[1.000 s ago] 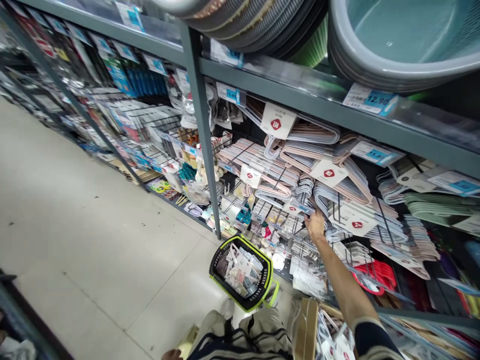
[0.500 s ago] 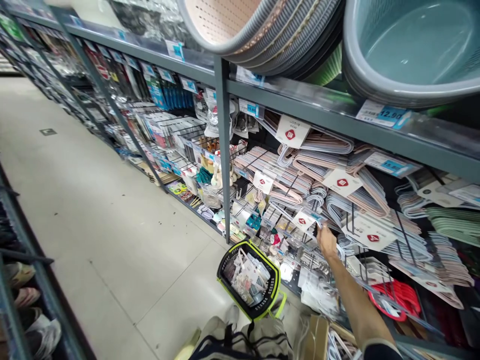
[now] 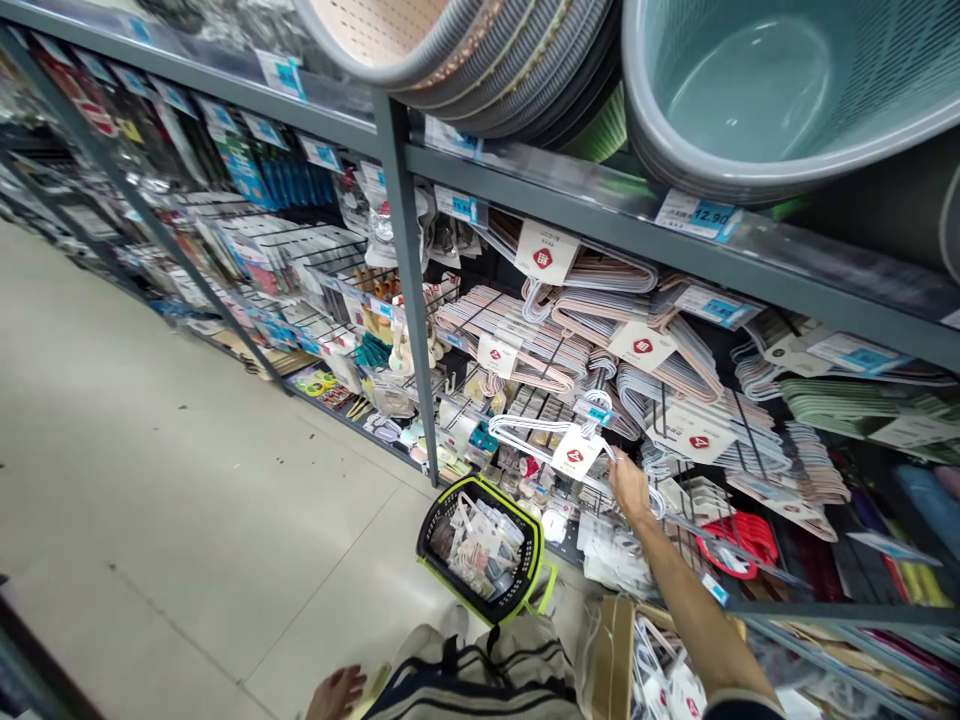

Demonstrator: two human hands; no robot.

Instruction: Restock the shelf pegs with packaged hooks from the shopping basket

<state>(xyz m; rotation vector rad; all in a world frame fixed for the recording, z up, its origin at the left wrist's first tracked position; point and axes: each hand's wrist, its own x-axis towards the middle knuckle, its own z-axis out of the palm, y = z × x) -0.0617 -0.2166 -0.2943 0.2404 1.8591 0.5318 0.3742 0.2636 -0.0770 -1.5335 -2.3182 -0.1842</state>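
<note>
The right hand (image 3: 628, 487) grips white hangers (image 3: 519, 433) stretching to its left, their red-marked tag (image 3: 574, 455) unreadable; a shelf label (image 3: 697, 215) reads 12.90.

Right of centre, the right hand (image 3: 628, 487) grips a pack of white hangers (image 3: 551, 445) (red-marked tag), above the green-rimmed basket (image 3: 537, 556) on the floor.

White hangers (image 3: 525, 434), red-marked tag (image 3: 574, 454); black basket (image 3: 534, 556), lime-green rim; teal tub (image 3: 750, 90).

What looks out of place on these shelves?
One bundle of white hangers juts out sideways from the neat hanging rows, gripped by the right hand. A full shopping basket stands on the aisle floor.
</note>
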